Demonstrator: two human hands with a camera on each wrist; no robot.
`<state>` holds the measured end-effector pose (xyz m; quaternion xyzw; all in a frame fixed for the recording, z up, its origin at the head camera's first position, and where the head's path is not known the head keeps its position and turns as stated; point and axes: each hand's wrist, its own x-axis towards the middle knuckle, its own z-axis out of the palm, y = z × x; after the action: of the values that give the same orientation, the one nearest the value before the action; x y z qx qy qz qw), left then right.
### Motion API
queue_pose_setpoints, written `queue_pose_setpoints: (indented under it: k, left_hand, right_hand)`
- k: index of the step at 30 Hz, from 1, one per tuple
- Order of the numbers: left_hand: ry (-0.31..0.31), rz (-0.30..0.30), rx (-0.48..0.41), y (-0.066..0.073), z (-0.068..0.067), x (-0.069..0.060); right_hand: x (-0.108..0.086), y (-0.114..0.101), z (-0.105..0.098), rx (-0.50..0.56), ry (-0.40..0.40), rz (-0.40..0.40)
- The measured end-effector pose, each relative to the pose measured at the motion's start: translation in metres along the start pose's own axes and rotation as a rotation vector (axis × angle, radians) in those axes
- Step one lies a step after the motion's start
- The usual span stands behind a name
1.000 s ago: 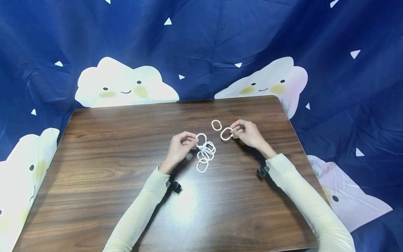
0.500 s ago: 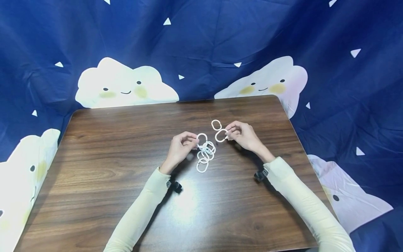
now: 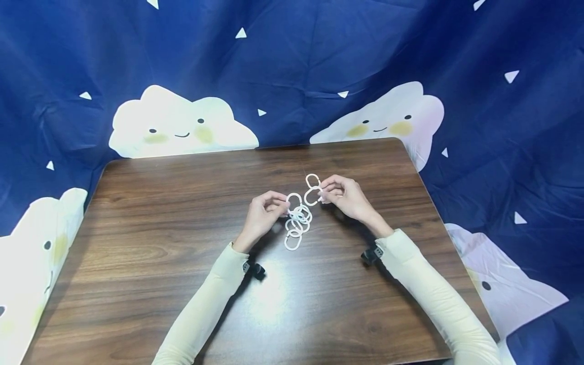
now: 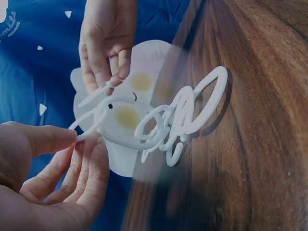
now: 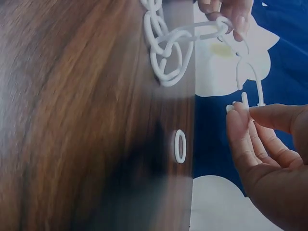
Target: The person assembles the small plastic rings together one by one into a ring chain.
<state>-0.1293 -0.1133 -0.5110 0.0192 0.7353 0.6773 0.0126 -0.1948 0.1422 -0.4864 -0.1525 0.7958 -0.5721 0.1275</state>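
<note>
My left hand [image 3: 262, 213] pinches the white oval ring [image 3: 294, 194] at the upper end of a chain of several linked rings [image 3: 293, 249], which look like plastic shower curtain rings. The rest of that chain lies bunched on the table. Between thumb and fingers, my right hand [image 3: 349, 198] holds another curtain ring [image 3: 305, 196]. A gap in this ring's loop shows in the right wrist view, close to the left hand's ring. Whether the two rings touch is unclear. Behind the right hand's ring lies a loose ring [image 5: 176, 147] on the tabletop.
A brown wood-grain table [image 3: 173, 243] carries everything. Behind and beside it hangs a blue curtain [image 3: 292, 61] printed with white clouds. Each wrist wears a small black camera.
My right hand has moved left with its ring, bringing it closer to the chain's end ring. The left hand stays nearly still, and the loose ring has not moved.
</note>
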Motion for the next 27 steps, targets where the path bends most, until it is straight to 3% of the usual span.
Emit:
queue_pose_setpoints:
  k: [27]
  left_hand:
    - [-0.007, 0.000, -0.043, 0.001, 0.009, -0.003]
  right_hand:
    - [-0.004, -0.007, 0.020, 0.119, -0.029, -0.003]
